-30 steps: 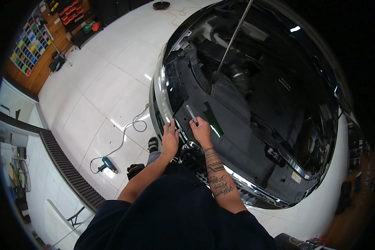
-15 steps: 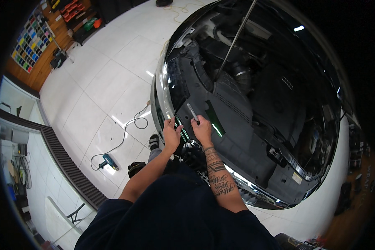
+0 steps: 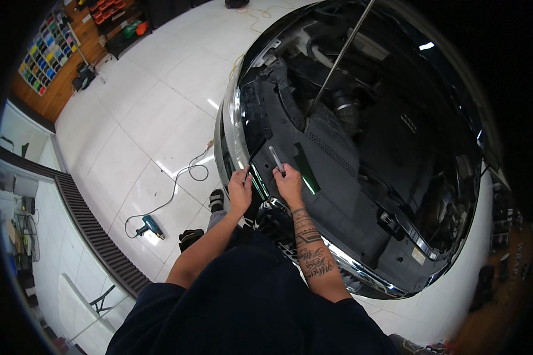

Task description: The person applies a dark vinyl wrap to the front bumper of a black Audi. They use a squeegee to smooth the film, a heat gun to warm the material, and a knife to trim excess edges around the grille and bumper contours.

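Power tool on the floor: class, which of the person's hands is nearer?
Left. The left hand is up and right of the power tool in frame; the right hand is farther right.

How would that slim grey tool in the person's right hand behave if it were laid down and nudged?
The slim grey tool might roll or slide, being long and narrow. It is probably light, since the right hand holds it alone. It looks straight, so likely stiff.

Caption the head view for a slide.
Beside an exposed engine bay, the right hand holds a slim grey tool, the left hand close by.
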Motion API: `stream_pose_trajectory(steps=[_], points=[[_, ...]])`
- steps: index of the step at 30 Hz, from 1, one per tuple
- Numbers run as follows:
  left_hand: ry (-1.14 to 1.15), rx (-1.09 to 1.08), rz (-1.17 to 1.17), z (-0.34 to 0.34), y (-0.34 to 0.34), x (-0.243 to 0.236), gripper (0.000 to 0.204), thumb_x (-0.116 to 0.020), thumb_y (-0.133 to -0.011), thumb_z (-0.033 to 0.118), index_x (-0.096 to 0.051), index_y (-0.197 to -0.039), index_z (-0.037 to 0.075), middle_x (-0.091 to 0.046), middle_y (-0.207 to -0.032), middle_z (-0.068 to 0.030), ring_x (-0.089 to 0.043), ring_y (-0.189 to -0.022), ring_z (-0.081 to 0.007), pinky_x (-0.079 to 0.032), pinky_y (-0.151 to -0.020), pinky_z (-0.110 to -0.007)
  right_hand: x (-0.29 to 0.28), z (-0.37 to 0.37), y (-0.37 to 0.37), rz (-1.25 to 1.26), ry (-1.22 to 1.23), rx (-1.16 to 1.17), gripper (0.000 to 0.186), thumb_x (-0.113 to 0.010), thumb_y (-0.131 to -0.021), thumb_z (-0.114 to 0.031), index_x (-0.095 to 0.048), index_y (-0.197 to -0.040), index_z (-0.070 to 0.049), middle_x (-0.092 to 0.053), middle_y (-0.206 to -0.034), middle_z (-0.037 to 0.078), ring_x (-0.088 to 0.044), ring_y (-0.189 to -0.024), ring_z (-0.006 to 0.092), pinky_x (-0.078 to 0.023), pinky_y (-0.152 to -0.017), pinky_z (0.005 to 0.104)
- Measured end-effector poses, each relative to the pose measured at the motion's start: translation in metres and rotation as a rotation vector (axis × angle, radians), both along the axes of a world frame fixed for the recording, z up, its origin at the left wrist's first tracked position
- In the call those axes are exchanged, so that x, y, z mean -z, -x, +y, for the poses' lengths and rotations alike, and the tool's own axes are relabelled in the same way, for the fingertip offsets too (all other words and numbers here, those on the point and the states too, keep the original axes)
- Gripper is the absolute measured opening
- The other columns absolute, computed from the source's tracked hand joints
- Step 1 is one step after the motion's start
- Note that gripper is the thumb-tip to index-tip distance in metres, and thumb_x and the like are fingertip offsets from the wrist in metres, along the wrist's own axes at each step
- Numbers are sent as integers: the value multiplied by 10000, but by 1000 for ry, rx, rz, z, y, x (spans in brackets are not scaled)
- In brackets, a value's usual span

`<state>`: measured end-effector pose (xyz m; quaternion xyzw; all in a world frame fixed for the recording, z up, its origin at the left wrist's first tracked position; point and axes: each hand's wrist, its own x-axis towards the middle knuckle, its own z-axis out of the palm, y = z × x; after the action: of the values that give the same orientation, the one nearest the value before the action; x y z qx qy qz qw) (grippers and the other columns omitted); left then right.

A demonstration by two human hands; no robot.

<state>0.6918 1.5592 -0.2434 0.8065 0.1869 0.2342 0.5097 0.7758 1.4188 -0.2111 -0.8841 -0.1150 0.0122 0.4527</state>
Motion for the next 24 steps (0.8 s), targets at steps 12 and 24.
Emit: stream_pose_trajectory(steps=[12, 24], points=[[420, 75, 117, 31, -26, 18, 199, -585, -927, 99, -663, -1066, -21, -667, -869, -54, -605, -810, -147, -474, -744, -281, 2, 1, -1, 14, 0, -9, 190, -656, -823, -191, -651, -871, -7, -606, -640, 144, -606, -594, 239, -452, -580, 359], [983, 139, 437, 49, -49, -7, 114, -617, -919, 133, -620, -865, 33, -488, -633, 20, -370, -453, -70, -252, -387, -242, 0, 2, 0, -4, 19, 5, 203, -664, -816, -204, -649, -867, -8, -615, -665, 167, -623, -629, 297, -464, -605, 380]])
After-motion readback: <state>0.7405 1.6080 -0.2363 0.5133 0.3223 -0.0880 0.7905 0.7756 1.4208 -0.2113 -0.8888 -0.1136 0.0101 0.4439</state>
